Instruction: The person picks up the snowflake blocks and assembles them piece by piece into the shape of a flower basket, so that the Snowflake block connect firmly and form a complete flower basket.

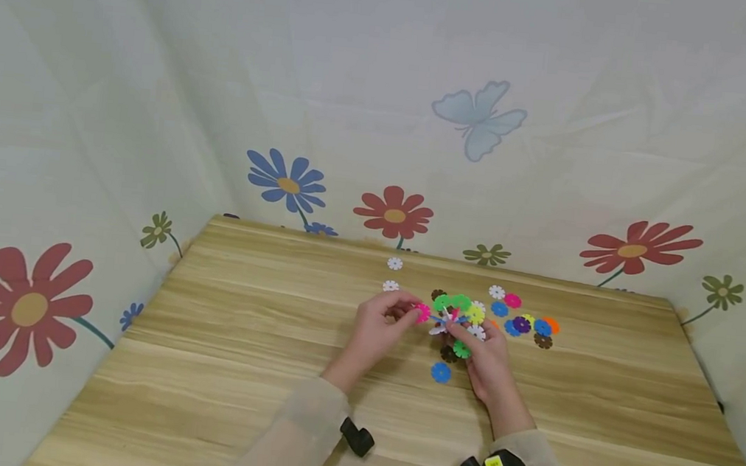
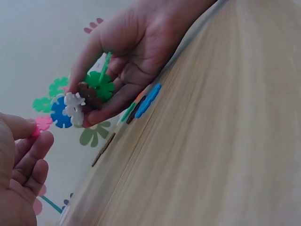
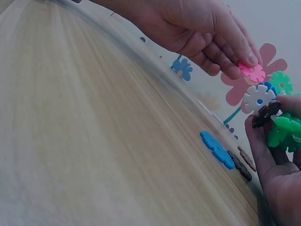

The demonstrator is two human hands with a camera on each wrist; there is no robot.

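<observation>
Between the thumb and fingertips of my left hand is a pink notched snowflake disc. My right hand grips a cluster of interlocked snowflake discs above the table. In that cluster show a white disc, a blue disc, a brown disc and a green disc. The pink disc is right at the cluster's blue edge; I cannot tell whether the two are joined. Fingers of the right hand hide part of the cluster.
A loose blue disc lies on the wooden table in front of the hands. Two white discs are farther back. To the right lie several more, among them a purple disc and a brown disc. A flower-printed curtain stands behind.
</observation>
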